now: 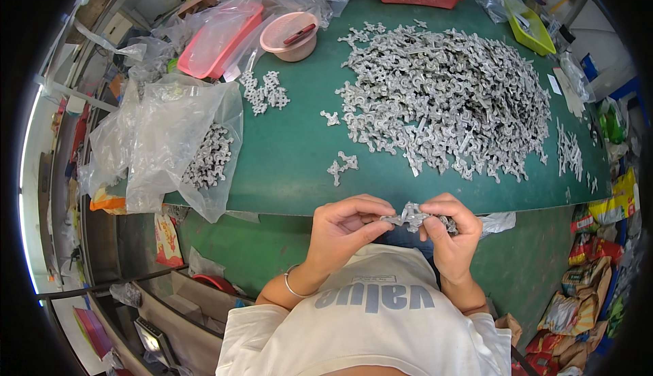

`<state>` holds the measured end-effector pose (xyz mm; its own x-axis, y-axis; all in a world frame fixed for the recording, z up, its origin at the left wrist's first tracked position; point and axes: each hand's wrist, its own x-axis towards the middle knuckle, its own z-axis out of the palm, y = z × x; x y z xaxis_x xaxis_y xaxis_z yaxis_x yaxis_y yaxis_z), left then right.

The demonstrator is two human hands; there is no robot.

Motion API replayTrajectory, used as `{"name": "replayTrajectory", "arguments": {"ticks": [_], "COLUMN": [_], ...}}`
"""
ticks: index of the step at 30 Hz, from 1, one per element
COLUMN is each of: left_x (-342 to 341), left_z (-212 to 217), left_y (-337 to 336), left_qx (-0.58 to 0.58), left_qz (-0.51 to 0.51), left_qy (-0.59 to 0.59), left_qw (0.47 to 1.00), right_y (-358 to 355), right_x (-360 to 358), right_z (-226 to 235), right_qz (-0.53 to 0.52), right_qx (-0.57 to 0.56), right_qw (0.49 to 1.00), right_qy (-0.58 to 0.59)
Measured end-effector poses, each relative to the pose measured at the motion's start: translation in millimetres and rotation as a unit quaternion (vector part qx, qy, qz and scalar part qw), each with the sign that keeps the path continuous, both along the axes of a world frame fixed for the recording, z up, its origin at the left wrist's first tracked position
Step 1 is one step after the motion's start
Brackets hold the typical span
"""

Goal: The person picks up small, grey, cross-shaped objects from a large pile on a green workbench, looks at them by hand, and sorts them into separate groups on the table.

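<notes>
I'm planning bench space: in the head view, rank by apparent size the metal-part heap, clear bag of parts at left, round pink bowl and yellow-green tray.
1. Metal-part heap
2. Clear bag
3. Round pink bowl and yellow-green tray: too alike to rank

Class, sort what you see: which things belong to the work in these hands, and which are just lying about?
Likely part of the work:
- silvery pieces held in the left hand and right hand
- big heap of similar pieces
- small cluster of them

Seemingly just lying about:
- pink bowl with a red object
- yellow-green tray
- colourful packets
</notes>
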<state>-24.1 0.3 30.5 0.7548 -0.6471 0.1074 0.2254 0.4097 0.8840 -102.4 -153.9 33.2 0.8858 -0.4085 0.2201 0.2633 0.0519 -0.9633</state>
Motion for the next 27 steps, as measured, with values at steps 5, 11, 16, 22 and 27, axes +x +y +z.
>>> {"name": "replayTrajectory", "arguments": {"ticks": [5,11,16,22,27], "left_x": [-1.2,-2.6,-3.6,-4.7,-4.2], "left_z": [0.3,1.2,1.2,4.1,3.9], "left_y": [0.9,1.2,1.7,0.0,1.6], "left_qx": [0.011,0.003,0.005,0.017,0.035], "left_qz": [0.004,-0.005,-0.003,0.015,0.004], "left_qy": [-0.008,-0.003,-0.007,-0.004,-0.012], "left_qw": [1.0,1.0,1.0,1.0,0.999], "right_y": [1.0,0.7,0.6,0.3,2.4], "right_x": [-1.5,-2.1,-2.2,-1.8,-2.1], "right_z": [7.3,7.9,9.4,6.6,9.1], "right_qz": [0.002,-0.011,-0.006,-0.003,0.007], "right_qx": [-0.016,-0.032,-0.046,-0.046,0.015], "right_qw": [1.0,0.999,0.999,0.999,1.0], "right_qy": [0.001,-0.011,-0.018,-0.023,0.008]}}
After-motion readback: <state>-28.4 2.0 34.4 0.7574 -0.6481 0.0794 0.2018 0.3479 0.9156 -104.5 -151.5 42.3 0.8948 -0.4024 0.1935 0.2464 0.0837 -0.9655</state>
